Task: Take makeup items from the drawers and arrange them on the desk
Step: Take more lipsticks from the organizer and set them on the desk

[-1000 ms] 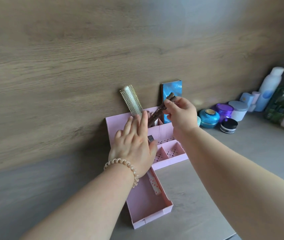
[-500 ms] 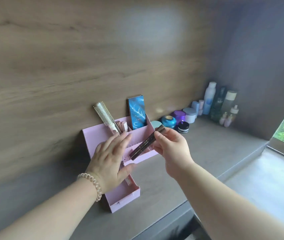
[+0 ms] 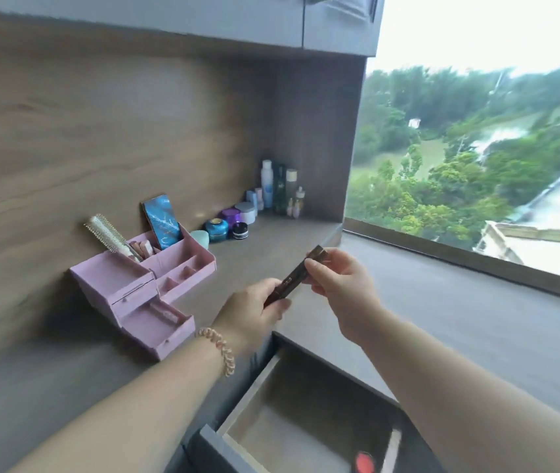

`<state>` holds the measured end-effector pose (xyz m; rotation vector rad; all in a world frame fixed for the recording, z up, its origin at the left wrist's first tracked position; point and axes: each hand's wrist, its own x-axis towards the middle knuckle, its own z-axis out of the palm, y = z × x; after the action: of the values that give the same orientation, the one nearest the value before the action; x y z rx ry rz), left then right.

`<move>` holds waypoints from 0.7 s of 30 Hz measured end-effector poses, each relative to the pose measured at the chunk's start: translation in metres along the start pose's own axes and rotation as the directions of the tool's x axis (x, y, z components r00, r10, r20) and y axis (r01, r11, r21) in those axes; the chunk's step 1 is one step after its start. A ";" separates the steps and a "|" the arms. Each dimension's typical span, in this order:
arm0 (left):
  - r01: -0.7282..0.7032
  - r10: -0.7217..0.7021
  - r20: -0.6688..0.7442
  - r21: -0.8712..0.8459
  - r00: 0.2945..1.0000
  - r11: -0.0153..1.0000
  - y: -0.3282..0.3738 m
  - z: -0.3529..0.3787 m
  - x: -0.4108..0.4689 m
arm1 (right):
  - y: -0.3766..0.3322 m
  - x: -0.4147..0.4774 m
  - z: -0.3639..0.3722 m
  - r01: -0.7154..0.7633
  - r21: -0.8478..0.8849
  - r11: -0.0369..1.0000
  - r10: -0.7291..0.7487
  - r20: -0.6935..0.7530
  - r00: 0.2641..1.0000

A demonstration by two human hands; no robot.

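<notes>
A dark brown makeup stick (image 3: 294,278) is held in the air above the desk edge. My left hand (image 3: 254,315) grips its lower end and my right hand (image 3: 341,285) pinches its upper end. To the left, a pink organizer (image 3: 142,288) stands on the grey desk (image 3: 442,302) against the wooden wall, with its small lower drawer pulled out. It holds a hairbrush (image 3: 109,235), a blue palette (image 3: 162,221) and small pink items. Below my hands a desk drawer (image 3: 292,421) stands open, with a red item (image 3: 364,462) at its front edge.
Jars (image 3: 227,223) and several bottles (image 3: 282,189) stand in the back corner of the desk. A side panel (image 3: 316,141) closes the corner. A large window (image 3: 493,158) runs along the right. Cabinets (image 3: 237,18) hang overhead.
My right hand drew the brown stick away from the organizer toward me. My left hand left the organizer and took the stick's lower end. The view swung right and back, revealing the open drawer.
</notes>
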<state>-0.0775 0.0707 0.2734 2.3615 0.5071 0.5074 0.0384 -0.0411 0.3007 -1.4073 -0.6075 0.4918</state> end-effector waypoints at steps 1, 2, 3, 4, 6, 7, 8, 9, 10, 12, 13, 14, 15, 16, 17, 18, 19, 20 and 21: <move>-0.015 0.017 0.069 -0.027 0.997 1.000 0.019 0.010 0.002 | -0.008 -0.012 -0.024 0.024 -0.071 0.997 -0.027 -0.048 0.998; -0.020 0.028 0.137 -0.059 0.990 0.998 0.035 0.016 0.002 | -0.013 -0.020 -0.043 0.039 -0.148 0.988 -0.051 -0.080 0.995; -0.027 0.049 0.215 -0.105 0.975 0.994 0.052 0.025 0.003 | -0.020 -0.031 -0.065 0.041 -0.226 0.973 -0.068 -0.116 0.991; -0.028 0.070 0.289 -0.145 0.955 0.989 0.069 0.037 0.005 | -0.027 -0.045 -0.088 0.044 -0.304 0.951 -0.092 -0.143 0.985; -0.025 0.088 0.395 -0.162 0.915 0.986 0.094 0.054 0.006 | -0.036 -0.066 -0.123 0.039 -0.429 0.903 -0.112 -0.144 0.983; -0.029 0.100 0.443 -0.163 0.891 0.986 0.106 0.064 0.007 | -0.039 -0.077 -0.141 0.024 -0.482 0.876 -0.111 -0.153 0.982; -0.046 0.120 0.483 -0.163 0.867 0.986 0.120 0.075 0.008 | -0.041 -0.089 -0.160 -0.002 -0.526 0.850 -0.106 -0.174 0.979; -0.066 0.139 0.518 -0.156 0.844 0.986 0.135 0.089 0.007 | -0.042 -0.102 -0.182 -0.029 -0.560 0.828 -0.102 -0.202 0.974; -0.084 0.150 0.541 -0.145 0.828 0.986 0.146 0.099 0.007 | -0.042 -0.112 -0.198 -0.055 -0.588 0.807 -0.095 -0.221 0.971; -0.118 0.182 0.591 -0.145 0.786 0.982 0.176 0.126 0.005 | -0.042 -0.140 -0.242 -0.118 -0.620 0.776 -0.072 -0.273 0.959; -0.124 0.193 0.605 -0.154 0.773 0.980 0.189 0.139 0.004 | -0.041 -0.153 -0.261 -0.151 -0.632 0.760 -0.049 -0.287 0.957; -0.124 0.208 0.613 -0.177 0.762 0.976 0.207 0.157 0.002 | -0.040 -0.172 -0.286 -0.193 -0.647 0.738 -0.026 -0.313 0.949; -0.106 0.218 0.604 -0.216 0.767 0.971 0.221 0.170 0.001 | -0.038 -0.186 -0.304 -0.223 -0.659 0.718 -0.005 -0.325 0.946; -0.078 0.224 0.586 -0.263 0.779 0.962 0.234 0.182 0.000 | -0.035 -0.198 -0.321 -0.247 -0.659 0.711 0.019 -0.333 0.943; -0.054 0.234 0.584 -0.308 0.778 0.950 0.254 0.203 -0.002 | -0.032 -0.215 -0.345 -0.275 -0.658 0.701 0.033 -0.355 0.934; -0.037 0.245 0.585 -0.344 0.773 0.938 0.274 0.223 -0.004 | -0.028 -0.230 -0.367 -0.293 -0.667 0.685 0.040 -0.367 0.929; -0.026 0.255 0.591 -0.366 0.765 0.930 0.292 0.241 -0.008 | -0.024 -0.243 -0.387 -0.306 -0.673 0.673 0.048 -0.373 0.926; -0.016 0.264 0.602 -0.384 0.754 0.923 0.312 0.261 -0.012 | -0.019 -0.256 -0.409 -0.321 -0.671 0.668 0.058 -0.383 0.922; -0.005 0.268 0.607 -0.398 0.749 0.917 0.329 0.279 -0.016 | -0.016 -0.267 -0.427 -0.330 -0.663 0.672 0.070 -0.388 0.919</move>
<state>0.1153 -0.3147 0.2940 2.0231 -0.0981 -0.1769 0.1157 -0.5377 0.2648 -2.2865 -0.3648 0.1613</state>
